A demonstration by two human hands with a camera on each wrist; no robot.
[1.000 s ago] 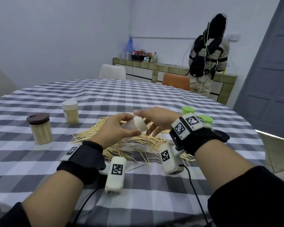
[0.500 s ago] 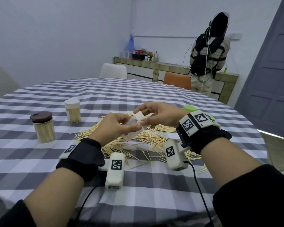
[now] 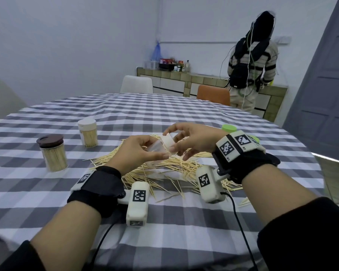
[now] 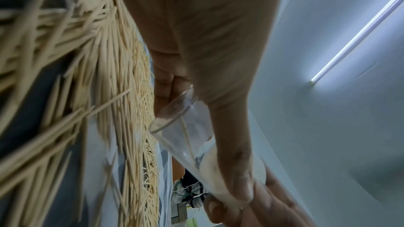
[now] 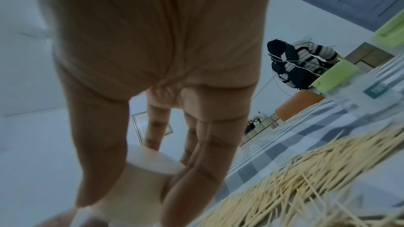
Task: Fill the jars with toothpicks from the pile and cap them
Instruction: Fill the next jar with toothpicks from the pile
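Note:
My left hand [image 3: 139, 151] grips a clear plastic jar [image 3: 155, 150], tilted on its side above the toothpick pile [image 3: 164, 169]. My right hand [image 3: 186, 137] pinches the jar's cream cap [image 3: 167, 141] between thumb and fingers. In the left wrist view the jar [image 4: 186, 137] looks almost empty, with one toothpick inside. The right wrist view shows the cap [image 5: 142, 175] between my thumb and fingers, with the pile [image 5: 306, 170] below. Whether the cap is still seated on the jar mouth I cannot tell.
A full jar with a brown lid [image 3: 53, 153] and a full jar with a cream lid [image 3: 88, 133] stand at the left on the checked tablecloth [image 3: 125, 118]. Two green-capped jars [image 3: 229, 128] stand behind my right wrist. A person [image 3: 250, 71] stands at the far counter.
Both hands lifted the jar off the pile and tilted it. My right hand shifted from covering the jar to pinching its cap at the mouth.

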